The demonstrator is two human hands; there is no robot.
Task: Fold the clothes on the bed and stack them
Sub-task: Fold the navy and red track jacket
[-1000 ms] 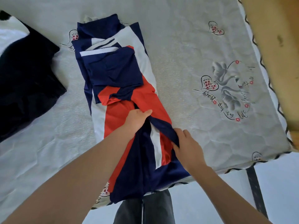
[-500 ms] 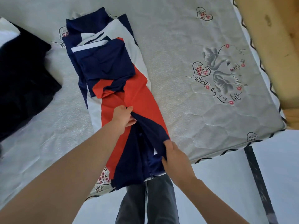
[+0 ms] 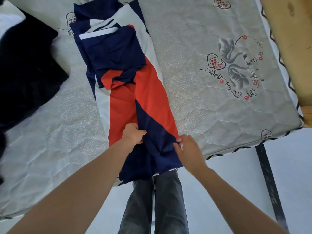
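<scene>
**Mid-fold: narrowing the navy/red/white garment lengthwise**

Head view (only one):

- Step: folding the navy/red/white garment [image 3: 135, 98]. It lies in a long strip on the bed [image 3: 202, 115], running away from the hands, near end hanging over the bed edge just below them. Sleeve end already folded in at the far end, by the look of it. Not stacked yet.
- Left hand [image 3: 134, 135]: fingers curled, gripping the inner edge of the navy flap where it meets the red panel.
- Right hand [image 3: 185, 146]: fingers pinching the outer edge of the same navy flap, just beside the left hand with the flap between them.
- Both hands closed on fabric, none free.
- Next move, my read: lay the flap flat and square to the strip, then bring the near end up over the far end. Fabric looks thin and slippery, so the hem needs an even grip or the layers shift.
- Dark garment pile [image 3: 25, 73] sits well off to the left of the left hand, beyond it. Can't tell whether it's folded.
</scene>
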